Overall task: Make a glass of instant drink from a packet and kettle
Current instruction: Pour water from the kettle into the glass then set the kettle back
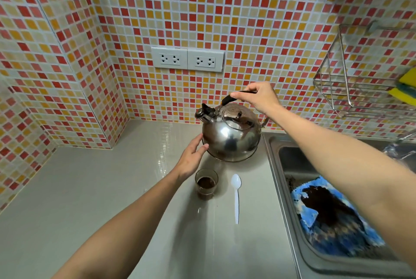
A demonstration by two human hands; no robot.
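Head camera, looking down at a grey kitchen counter (90, 188): my right hand (258, 96) grips the black handle (227, 99) of a stainless steel whistling kettle (231, 137), fingers wrapped over the top of it. The kettle sits tilted near the back of the counter, just beside the sink (292, 188), its capped spout (203, 113) pointing left. My left hand (192, 155) is open, fingers loosely spread, with the fingertips touching the kettle's lower left side. Just in front of the kettle, near my left wrist, stands a small clear glass (206, 184) holding dark brown powder at its bottom; whether any liquid is in it, I cannot tell. A white plastic spoon (236, 195) lies on the counter just right of the glass, bowl toward the wall. A stained blue cloth (331, 218) lies in the sink basin. Twin wall sockets (188, 59) are set into the red, orange and cream mosaic tiles behind, and a wire rack (351, 89) at right holds yellow sponges (405, 85).
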